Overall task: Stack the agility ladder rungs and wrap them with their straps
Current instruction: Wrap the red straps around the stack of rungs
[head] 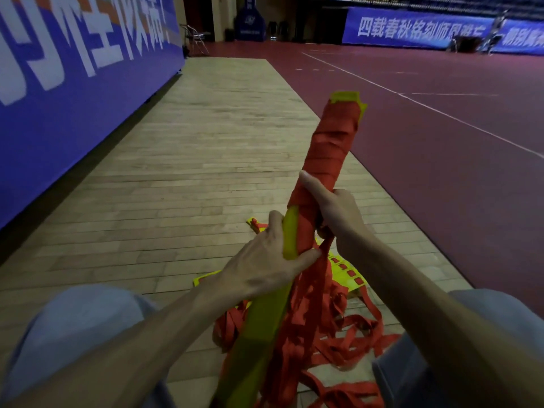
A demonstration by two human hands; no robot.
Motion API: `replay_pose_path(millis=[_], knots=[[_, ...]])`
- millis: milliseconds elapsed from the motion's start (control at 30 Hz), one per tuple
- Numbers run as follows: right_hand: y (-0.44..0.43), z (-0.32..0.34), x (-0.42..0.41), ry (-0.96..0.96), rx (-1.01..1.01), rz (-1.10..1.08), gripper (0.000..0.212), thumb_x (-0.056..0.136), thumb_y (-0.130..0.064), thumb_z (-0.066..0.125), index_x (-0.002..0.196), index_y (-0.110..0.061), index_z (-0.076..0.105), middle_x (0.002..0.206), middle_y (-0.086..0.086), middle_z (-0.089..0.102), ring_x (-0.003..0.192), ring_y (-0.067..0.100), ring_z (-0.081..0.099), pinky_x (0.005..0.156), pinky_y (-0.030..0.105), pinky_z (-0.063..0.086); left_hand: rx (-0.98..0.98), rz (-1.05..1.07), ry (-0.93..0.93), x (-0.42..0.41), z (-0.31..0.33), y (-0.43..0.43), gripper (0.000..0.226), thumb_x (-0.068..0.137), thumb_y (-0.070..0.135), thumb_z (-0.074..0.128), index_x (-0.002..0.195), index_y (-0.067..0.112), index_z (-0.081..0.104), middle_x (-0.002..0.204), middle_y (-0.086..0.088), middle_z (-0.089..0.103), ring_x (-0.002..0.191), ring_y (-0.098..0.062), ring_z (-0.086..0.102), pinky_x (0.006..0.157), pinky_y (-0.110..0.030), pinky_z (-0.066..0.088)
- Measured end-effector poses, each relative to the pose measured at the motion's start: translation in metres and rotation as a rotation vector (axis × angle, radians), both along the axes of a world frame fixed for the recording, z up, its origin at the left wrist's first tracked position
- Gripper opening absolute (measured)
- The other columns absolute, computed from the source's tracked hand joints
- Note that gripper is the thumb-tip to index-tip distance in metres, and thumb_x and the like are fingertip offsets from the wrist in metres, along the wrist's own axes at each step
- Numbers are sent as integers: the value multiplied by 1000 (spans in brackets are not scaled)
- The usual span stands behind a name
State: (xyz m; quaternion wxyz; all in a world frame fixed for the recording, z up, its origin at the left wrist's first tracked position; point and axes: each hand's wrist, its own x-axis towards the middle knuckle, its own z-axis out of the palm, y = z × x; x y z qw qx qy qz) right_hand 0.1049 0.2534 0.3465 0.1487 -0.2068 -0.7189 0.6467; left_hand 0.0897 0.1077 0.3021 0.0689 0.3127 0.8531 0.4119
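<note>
A stack of yellow ladder rungs [262, 313] points up and away from me, tilted to the right. Its upper half is bound in red strap windings [329, 148]. My left hand [265, 260] grips the stack just below the windings, thumb across the front. My right hand [332, 210] holds the wrapped part from the right, thumb lying up along the windings, and a red strap runs down from under it. Loose red strap [338, 328] lies heaped on the floor between my knees, with a few more yellow rungs [347, 269] beneath.
I sit on a pale wooden floor strip [191, 148]. A blue banner wall [73, 92] runs along the left. Dark red court flooring [441, 107] with white lines spreads to the right. A folding chair [195, 38] stands far back.
</note>
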Motion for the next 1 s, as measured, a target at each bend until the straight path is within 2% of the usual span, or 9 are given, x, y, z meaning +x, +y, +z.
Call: replay_pose_path(millis=[100, 200, 300, 400, 533, 667, 767, 900, 1000], knots=[[6, 10, 1, 60, -157, 21, 48, 77, -56, 73, 67, -9, 71, 71, 10, 73, 58, 24, 69, 51, 27, 52, 285, -74, -281, 2, 8, 4, 62, 70, 56, 74, 108, 29, 35, 98, 1, 66, 83, -7, 69, 76, -32, 59], [8, 15, 2, 175, -275, 87, 44, 82, -52, 70, 58, -15, 75, 69, 11, 73, 57, 21, 69, 52, 29, 55, 487, -146, -602, 4, 14, 8, 62, 64, 38, 84, 113, 23, 49, 99, -2, 72, 84, -9, 72, 71, -22, 56], [4, 14, 2, 250, -319, 131, 41, 86, -54, 64, 59, -26, 77, 67, 4, 72, 58, 16, 68, 55, 28, 56, 466, -174, -819, 8, 11, 14, 50, 48, 45, 77, 88, 15, 73, 72, 6, 74, 70, -5, 72, 65, -18, 55], [1, 12, 1, 258, -292, 118, 42, 85, -56, 64, 60, -25, 77, 68, 4, 72, 60, 17, 68, 57, 29, 56, 475, -205, -1018, 13, 4, 13, 42, 60, 47, 73, 81, 12, 76, 75, -9, 71, 64, -23, 70, 60, -28, 56], [7, 9, -4, 178, -108, 85, 61, 88, -68, 51, 71, -13, 72, 73, 11, 72, 64, 22, 70, 61, 33, 57, 501, -125, -914, 8, 7, 14, 20, 67, 30, 70, 64, 11, 74, 67, -17, 68, 50, -30, 65, 50, -31, 54], [14, 3, -7, -33, 276, 72, 86, 85, -83, 26, 53, -9, 52, 43, 7, 54, 36, 21, 54, 36, 23, 39, 464, -20, -771, 0, 11, 9, 16, 72, 28, 69, 61, 16, 68, 63, -15, 63, 44, -29, 60, 44, -29, 49], [15, 0, -5, -113, 444, 154, 83, 88, -79, 29, 58, -7, 60, 47, 7, 64, 36, 19, 57, 36, 21, 42, 420, 111, -672, -9, 7, 6, 17, 78, 25, 70, 62, 20, 69, 62, -9, 63, 46, -23, 59, 47, -27, 47], [11, -2, -5, -90, 353, 219, 86, 90, -74, 33, 78, 0, 73, 70, 15, 73, 44, 19, 59, 43, 23, 46, 270, 297, -410, -21, -2, 8, 24, 82, 33, 72, 88, 11, 65, 69, -5, 62, 62, -25, 61, 63, -41, 52], [4, -5, -7, -105, 252, 219, 83, 88, -74, 40, 78, 3, 68, 68, 10, 71, 43, 13, 57, 43, 22, 46, 57, 316, -263, -21, -4, 10, 50, 82, 48, 70, 110, 13, 49, 82, -1, 63, 72, -19, 63, 57, -32, 46]])
